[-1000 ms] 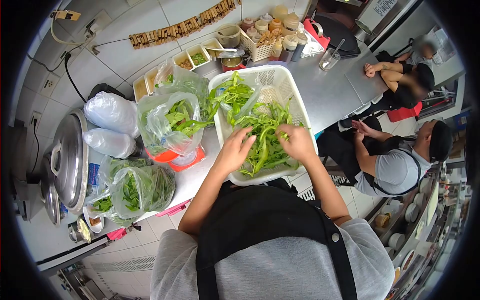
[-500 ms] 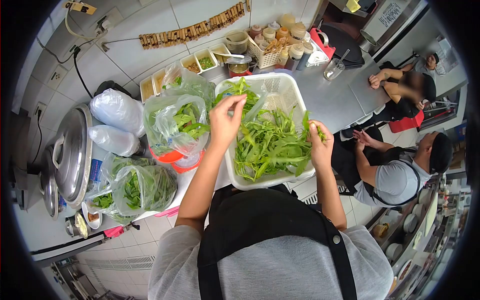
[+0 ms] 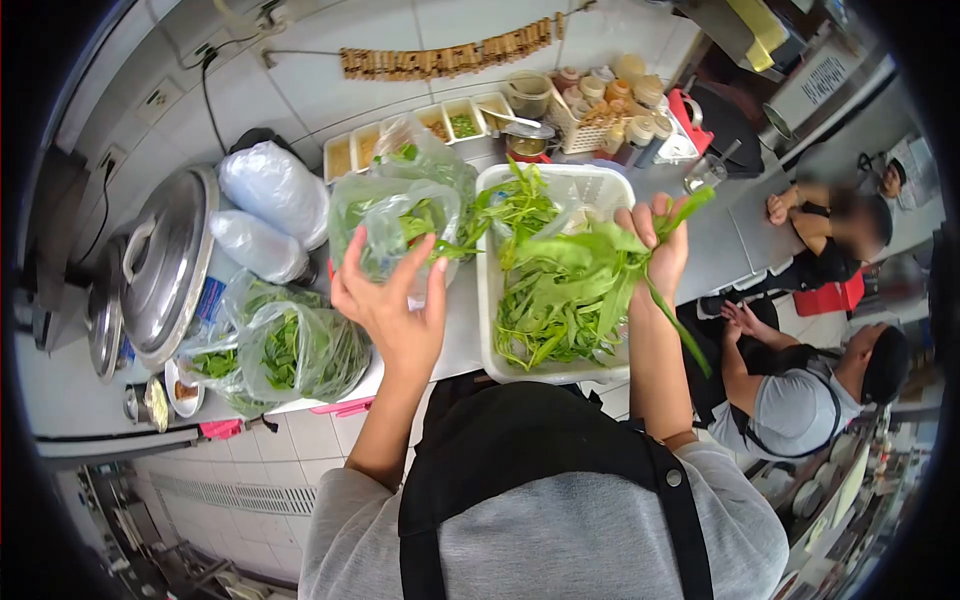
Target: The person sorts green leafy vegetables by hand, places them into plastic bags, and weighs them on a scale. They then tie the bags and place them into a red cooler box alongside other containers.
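Note:
My right hand (image 3: 662, 240) is closed around a bunch of leafy greens (image 3: 590, 255), raised over the right side of a white plastic basket (image 3: 487, 310). Stems poke out above the fist, and one long strand hangs down past the wrist. More loose greens (image 3: 545, 325) lie in the basket. Fingers spread, my left hand (image 3: 395, 305) is empty in front of a clear plastic bag (image 3: 365, 215) of greens. Leaves at the bag's mouth reach toward the basket, close to the left fingertips.
Another bag of greens (image 3: 310, 350) sits at left, near large metal lids (image 3: 170, 265) and white wrapped bundles (image 3: 270, 190). Behind stand ingredient trays (image 3: 462, 122) and a basket of sauce bottles (image 3: 590, 130). Two people, one in a grey shirt (image 3: 795, 395), are at right.
My left hand has moved left from above the basket to the plastic bag and spread its fingers. My right hand has risen, lifting a bunch of greens. The view has shifted slightly.

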A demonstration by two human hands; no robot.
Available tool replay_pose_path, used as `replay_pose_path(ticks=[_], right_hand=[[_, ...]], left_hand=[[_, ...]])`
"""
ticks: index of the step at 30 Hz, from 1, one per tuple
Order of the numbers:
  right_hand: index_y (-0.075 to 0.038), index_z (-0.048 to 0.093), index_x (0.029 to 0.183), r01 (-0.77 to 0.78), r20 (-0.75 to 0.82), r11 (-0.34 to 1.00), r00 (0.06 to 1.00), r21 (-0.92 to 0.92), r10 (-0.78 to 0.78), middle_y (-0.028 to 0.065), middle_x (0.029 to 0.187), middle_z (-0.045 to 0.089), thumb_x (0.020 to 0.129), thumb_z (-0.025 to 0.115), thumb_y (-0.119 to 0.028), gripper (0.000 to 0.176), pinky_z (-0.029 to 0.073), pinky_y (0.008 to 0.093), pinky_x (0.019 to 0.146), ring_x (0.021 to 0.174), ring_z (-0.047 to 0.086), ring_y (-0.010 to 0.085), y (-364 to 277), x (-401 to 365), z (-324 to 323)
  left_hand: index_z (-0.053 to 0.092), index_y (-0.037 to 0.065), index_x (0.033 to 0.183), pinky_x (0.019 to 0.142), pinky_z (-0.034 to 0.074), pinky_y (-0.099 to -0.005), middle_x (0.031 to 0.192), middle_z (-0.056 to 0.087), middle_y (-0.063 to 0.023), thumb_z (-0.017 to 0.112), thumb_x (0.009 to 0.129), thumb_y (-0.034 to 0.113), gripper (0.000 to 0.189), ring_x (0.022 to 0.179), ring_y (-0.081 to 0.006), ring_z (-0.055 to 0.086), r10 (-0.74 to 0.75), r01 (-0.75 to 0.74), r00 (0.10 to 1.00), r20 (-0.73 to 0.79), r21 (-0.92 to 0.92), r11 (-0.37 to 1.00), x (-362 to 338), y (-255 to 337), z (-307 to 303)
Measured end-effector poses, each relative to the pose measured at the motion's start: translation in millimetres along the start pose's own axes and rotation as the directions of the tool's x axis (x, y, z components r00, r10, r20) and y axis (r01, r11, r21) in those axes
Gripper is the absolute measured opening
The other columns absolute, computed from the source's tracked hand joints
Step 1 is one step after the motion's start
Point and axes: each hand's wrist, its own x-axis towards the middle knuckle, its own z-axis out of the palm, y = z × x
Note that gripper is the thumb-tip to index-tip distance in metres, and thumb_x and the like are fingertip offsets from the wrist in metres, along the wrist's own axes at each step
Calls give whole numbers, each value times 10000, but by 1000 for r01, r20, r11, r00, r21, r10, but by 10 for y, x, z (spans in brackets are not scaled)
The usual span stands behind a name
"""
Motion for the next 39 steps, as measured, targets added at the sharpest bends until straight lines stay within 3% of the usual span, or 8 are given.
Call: replay_pose_path(ticks=[7,11,14,16,25,30,34,39], right_hand=[[-127,411,778,-190,235,929,965,317,118,-14,592,361,847,449,-549,429,355,301,607,597,388,162,823,204,987],[-84,373,989,552,583,824,715,-132,-385,77,713,412,865,473,-300,268,380,353,768,676,418,202,1565,-30,1226],[-47,425,1039,823,886,518,401,-235,-235,152,830,489,833,464,-209,266,403,408,869,802,515,307,1925,5,1032],[-33,459,1044,825,926,437,373,-359,55,176,919,517,832,458,-203,272,398,411,904,909,515,335,2168,150,982],[10,602,1006,703,243,-147,424,-696,873,174,977,627,808,518,-190,294,486,378,785,938,612,290,2421,452,1526],[33,585,1016,579,102,-7,155,-816,983,155,1006,628,795,577,-244,355,470,347,808,962,597,245,2118,598,1537],[38,568,1083,532,577,343,367,-774,730,130,1092,609,835,576,-268,394,458,322,861,993,589,235,1108,524,1286],[-33,597,1112,47,292,352,663,-935,689,59,1075,625,870,565,-316,374,500,272,741,925,601,143,36,667,425]], left_hand=[[606,86,1099,869,390,-374,1175,474,-159,679,697,104,409,1062,-319,467,-187,200,975,122,-103,974,105,-340,22],[540,3,1129,835,421,-379,1085,515,-194,612,610,-39,526,971,-358,520,-28,42,998,59,-264,964,262,-506,-133],[531,23,1176,738,452,-309,1071,507,-147,587,605,-73,581,814,-260,543,31,-26,999,12,-276,961,315,-589,-319],[516,63,1235,594,433,-219,1101,486,-98,549,603,-119,659,645,-117,479,-230,282,959,167,-462,840,363,-481,-519],[454,51,1303,531,349,-155,1214,393,-62,478,649,-167,691,632,-31,365,-48,124,986,158,-512,850,219,-405,-360],[420,36,1320,617,412,-166,1252,355,-56,503,740,-148,615,776,-48,462,-296,294,950,103,-619,728,238,-486,-161],[448,68,1307,673,442,-204,1258,370,-72,619,739,-43,604,853,-101,470,-287,255,956,56,-643,722,204,-495,-96],[553,84,1196,824,421,-393,1252,414,-172,769,640,180,605,1019,-288,488,73,-97,936,-345,-53,994,194,-302,-321]])
